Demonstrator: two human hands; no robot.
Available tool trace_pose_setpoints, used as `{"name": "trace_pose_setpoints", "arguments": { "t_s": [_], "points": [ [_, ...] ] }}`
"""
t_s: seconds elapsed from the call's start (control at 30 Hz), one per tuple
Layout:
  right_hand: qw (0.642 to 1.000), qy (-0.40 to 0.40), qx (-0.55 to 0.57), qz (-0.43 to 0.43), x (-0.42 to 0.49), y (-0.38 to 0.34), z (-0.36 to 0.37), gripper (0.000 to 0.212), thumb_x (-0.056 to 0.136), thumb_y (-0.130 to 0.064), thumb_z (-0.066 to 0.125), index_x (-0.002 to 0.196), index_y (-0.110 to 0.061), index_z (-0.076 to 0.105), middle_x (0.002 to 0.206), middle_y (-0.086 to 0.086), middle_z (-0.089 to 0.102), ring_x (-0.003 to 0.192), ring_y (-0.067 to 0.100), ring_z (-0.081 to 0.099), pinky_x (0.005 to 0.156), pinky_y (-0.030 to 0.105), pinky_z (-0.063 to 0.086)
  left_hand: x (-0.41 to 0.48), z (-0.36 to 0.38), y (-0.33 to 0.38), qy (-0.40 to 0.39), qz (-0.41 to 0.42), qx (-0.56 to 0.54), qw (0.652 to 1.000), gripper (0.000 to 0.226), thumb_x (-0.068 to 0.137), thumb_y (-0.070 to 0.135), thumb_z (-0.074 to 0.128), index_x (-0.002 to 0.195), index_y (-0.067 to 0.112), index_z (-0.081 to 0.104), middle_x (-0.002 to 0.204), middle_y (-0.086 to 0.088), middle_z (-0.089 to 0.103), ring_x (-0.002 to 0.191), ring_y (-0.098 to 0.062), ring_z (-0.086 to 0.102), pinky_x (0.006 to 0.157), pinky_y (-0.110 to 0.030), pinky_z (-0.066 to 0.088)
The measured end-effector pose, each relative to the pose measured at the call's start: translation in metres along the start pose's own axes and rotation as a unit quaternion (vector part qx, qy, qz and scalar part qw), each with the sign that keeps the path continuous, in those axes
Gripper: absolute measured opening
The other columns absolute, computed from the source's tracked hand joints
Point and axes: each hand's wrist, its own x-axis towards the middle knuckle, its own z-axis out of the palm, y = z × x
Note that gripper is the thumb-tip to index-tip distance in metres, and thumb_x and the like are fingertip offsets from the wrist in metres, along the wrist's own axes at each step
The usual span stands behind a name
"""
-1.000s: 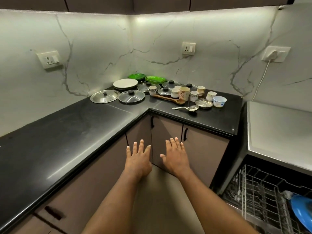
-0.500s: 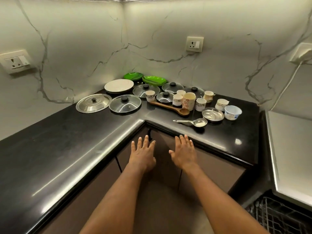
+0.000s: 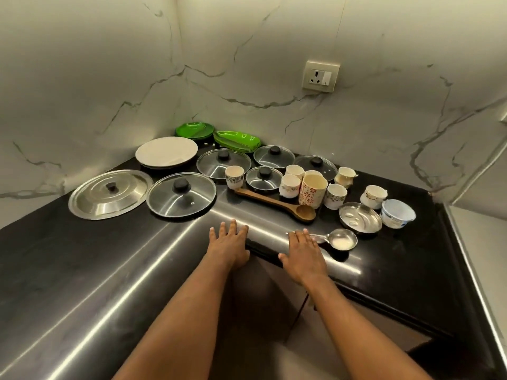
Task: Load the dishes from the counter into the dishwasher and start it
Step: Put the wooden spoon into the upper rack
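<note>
Now both hands, left hand (image 3: 228,244) and right hand (image 3: 304,250), lie spread flat, each grip apart and empty, over the bench (image 3: 82,270) edge. At two o'clock lies one steel ladle (image 3: 336,239); at twelve, six lids, seven cups.

The glossy black desk (image 3: 82,270) lies bare along its left run and front edge, giving open passage. Toward the corner, the flat steel lid (image 3: 109,193) and the glass lid with black knob (image 3: 181,193) block the left approach. The long wooden spoon (image 3: 277,202) lies across the front of the crowded patterned cups (image 3: 312,189). The steel ladle (image 3: 333,239) sits just beside the right hand (image 3: 303,256).
</note>
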Motion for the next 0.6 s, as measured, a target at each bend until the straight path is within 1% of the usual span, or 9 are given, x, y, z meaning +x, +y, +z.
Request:
{"name": "trace_pose_setpoints", "arguments": {
  "t_s": [0.17, 0.23, 0.27, 0.33, 0.37, 0.43, 0.5, 0.6],
  "points": [
    [0.999, -0.019, -0.003, 0.043, 0.061, -0.019, 0.000, 0.064, 0.098, -0.039, 0.050, 0.151, -0.014, 0.025, 0.160, 0.008, 0.022, 0.150, 0.025, 0.008, 0.121, 0.038, 0.011, 0.077, -0.015, -0.040, -0.055, 0.031, 0.020, 0.998, 0.073, 0.101, 0.042, 0.046, 0.159, 0.022, 0.007, 0.166, -0.011, -0.006, 0.152, -0.036, -0.006, 0.121, -0.058, 0.000],
    [0.998, -0.021, -0.007, 0.056, 0.078, -0.024, 0.001, 0.061, 0.097, -0.039, 0.051, 0.149, -0.014, 0.030, 0.157, 0.008, 0.028, 0.149, 0.025, 0.015, 0.120, 0.038, 0.016, 0.102, -0.020, -0.051, -0.074, 0.037, 0.022, 0.996, 0.073, 0.102, 0.044, 0.044, 0.159, 0.020, 0.006, 0.166, -0.012, -0.008, 0.152, -0.037, -0.006, 0.121, -0.058, 0.002],
    [0.998, -0.019, -0.008, 0.064, 0.087, -0.025, 0.001, 0.058, 0.096, -0.038, 0.052, 0.147, -0.014, 0.034, 0.154, 0.008, 0.034, 0.146, 0.025, 0.022, 0.119, 0.039, 0.022, 0.113, -0.022, -0.053, -0.083, 0.042, 0.029, 0.995, 0.075, 0.101, 0.045, 0.044, 0.159, 0.020, 0.004, 0.166, -0.012, -0.009, 0.152, -0.037, -0.007, 0.120, -0.058, 0.003],
    [0.996, -0.019, -0.002, 0.084, 0.105, -0.030, 0.002, 0.051, 0.095, -0.038, 0.053, 0.140, -0.015, 0.044, 0.144, 0.007, 0.046, 0.137, 0.026, 0.038, 0.109, 0.039, 0.036, 0.133, -0.023, -0.056, -0.111, 0.052, 0.046, 0.991, 0.078, 0.101, 0.047, 0.045, 0.159, 0.020, 0.002, 0.165, -0.012, -0.011, 0.152, -0.037, -0.006, 0.120, -0.058, 0.004],
    [0.995, -0.025, 0.000, 0.092, 0.115, -0.033, 0.001, 0.049, 0.095, -0.038, 0.053, 0.138, -0.015, 0.045, 0.139, 0.007, 0.050, 0.131, 0.026, 0.044, 0.104, 0.039, 0.040, 0.144, -0.022, -0.057, -0.130, 0.058, 0.049, 0.989, 0.081, 0.100, 0.048, 0.047, 0.159, 0.019, 0.001, 0.165, -0.012, -0.012, 0.152, -0.037, -0.005, 0.121, -0.058, 0.006],
    [0.994, -0.042, 0.010, 0.102, 0.135, -0.038, 0.004, 0.048, 0.095, -0.037, 0.052, 0.137, -0.015, 0.047, 0.135, 0.008, 0.054, 0.125, 0.027, 0.049, 0.099, 0.040, 0.044, 0.158, -0.019, -0.059, -0.163, 0.072, 0.041, 0.983, 0.088, 0.098, 0.048, 0.052, 0.159, 0.017, -0.004, 0.164, -0.013, -0.016, 0.151, -0.039, -0.005, 0.121, -0.056, 0.010],
    [0.992, -0.038, 0.030, 0.115, 0.159, -0.044, 0.009, 0.041, 0.093, -0.035, 0.052, 0.130, -0.017, 0.052, 0.129, 0.009, 0.059, 0.119, 0.030, 0.055, 0.094, 0.040, 0.048, 0.169, -0.021, -0.062, -0.185, 0.085, 0.038, 0.978, 0.093, 0.097, 0.045, 0.057, 0.159, 0.017, -0.005, 0.164, -0.012, -0.019, 0.150, -0.041, -0.006, 0.121, -0.056, 0.013],
    [0.985, -0.025, 0.069, 0.155, 0.186, -0.057, 0.014, 0.033, 0.092, -0.033, 0.053, 0.120, -0.016, 0.054, 0.120, 0.013, 0.063, 0.110, 0.034, 0.059, 0.085, 0.039, 0.048, 0.181, -0.030, -0.068, -0.211, 0.108, 0.048, 0.970, 0.088, 0.098, 0.037, 0.059, 0.159, 0.018, -0.001, 0.164, -0.011, -0.017, 0.150, -0.042, -0.003, 0.121, -0.053, 0.017]
  ]
}}
